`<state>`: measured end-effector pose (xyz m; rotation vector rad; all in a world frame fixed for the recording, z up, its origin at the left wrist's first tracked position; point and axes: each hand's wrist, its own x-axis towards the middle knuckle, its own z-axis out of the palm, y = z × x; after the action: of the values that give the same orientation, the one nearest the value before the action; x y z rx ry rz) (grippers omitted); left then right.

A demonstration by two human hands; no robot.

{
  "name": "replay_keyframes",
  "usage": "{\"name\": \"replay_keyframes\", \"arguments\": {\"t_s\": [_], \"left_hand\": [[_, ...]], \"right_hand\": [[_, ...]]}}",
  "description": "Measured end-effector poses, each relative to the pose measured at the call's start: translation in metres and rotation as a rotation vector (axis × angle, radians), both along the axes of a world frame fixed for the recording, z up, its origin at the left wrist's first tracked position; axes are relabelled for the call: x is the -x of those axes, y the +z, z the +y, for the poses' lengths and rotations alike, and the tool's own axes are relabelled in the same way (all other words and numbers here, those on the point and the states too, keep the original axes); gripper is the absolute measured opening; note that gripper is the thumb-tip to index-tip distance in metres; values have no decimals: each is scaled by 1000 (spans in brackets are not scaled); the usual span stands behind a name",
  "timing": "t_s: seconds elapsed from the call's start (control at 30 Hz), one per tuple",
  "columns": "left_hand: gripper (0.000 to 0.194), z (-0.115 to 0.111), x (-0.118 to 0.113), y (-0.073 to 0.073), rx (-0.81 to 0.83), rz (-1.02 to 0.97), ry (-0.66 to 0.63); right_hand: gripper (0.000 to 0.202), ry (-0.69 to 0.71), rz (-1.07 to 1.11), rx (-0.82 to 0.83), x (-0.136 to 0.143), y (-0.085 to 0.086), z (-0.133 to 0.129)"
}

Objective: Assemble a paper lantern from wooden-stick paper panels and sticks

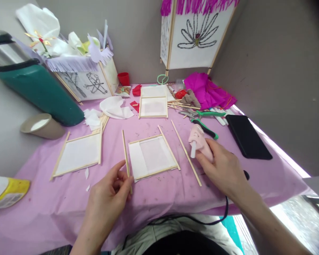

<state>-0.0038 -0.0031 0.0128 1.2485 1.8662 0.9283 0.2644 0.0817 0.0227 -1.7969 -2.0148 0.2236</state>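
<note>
Pink glue gun clasped in right hand, left hand pinching wooden stick

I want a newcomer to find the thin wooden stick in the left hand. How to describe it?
On the pink cloth-covered table, find the wood-edged white panel at front centre. Just left of it is the thin, pale wooden stick. The left hand holds this one, while the similar loose wooden stick right of the panel lies untouched.

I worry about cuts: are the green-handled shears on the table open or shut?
Open, it appears: the green-handled shears lie with their handles spread apart, though the blade gap is too small to judge.
</note>
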Motion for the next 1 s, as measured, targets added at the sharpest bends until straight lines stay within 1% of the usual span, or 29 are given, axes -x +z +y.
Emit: {"name": "replay_keyframes", "arguments": {"t_s": [0.13,0.27,0.33,0.4,0.47,0.53,0.67,0.77,0.9,1.0], "left_hand": [[57,2,-1,3,17,127,20],[55,2,-1,5,33,268,25],[53,3,-1,5,36,331,36],[51,4,-2,6,35,390,49],[49,5,-3,8,34,445,53],[47,5,-6,10,29,484,45],[45,5,-13,13,-25,481,21],[43,5,-16,13,-53,460,16],[42,7,-15,12,-41,445,4],[41,8,-14,11,-41,421,-12]], "right_hand": [[37,-67,-224,-2,4,-4,8],[40,-89,-404,-114,6,-6,11],[40,-70,-443,-188,6,-5,6],[33,-25,-418,-230,7,-2,-2],[28,48,-377,-198,9,0,-12],[26,106,-390,-128,13,-1,-21],[19,110,-488,-61,20,-4,-25],[17,110,-492,-30,21,-4,-21],[15,104,-416,37,17,-2,-18],[12,118,-249,116,11,1,-17]]}}
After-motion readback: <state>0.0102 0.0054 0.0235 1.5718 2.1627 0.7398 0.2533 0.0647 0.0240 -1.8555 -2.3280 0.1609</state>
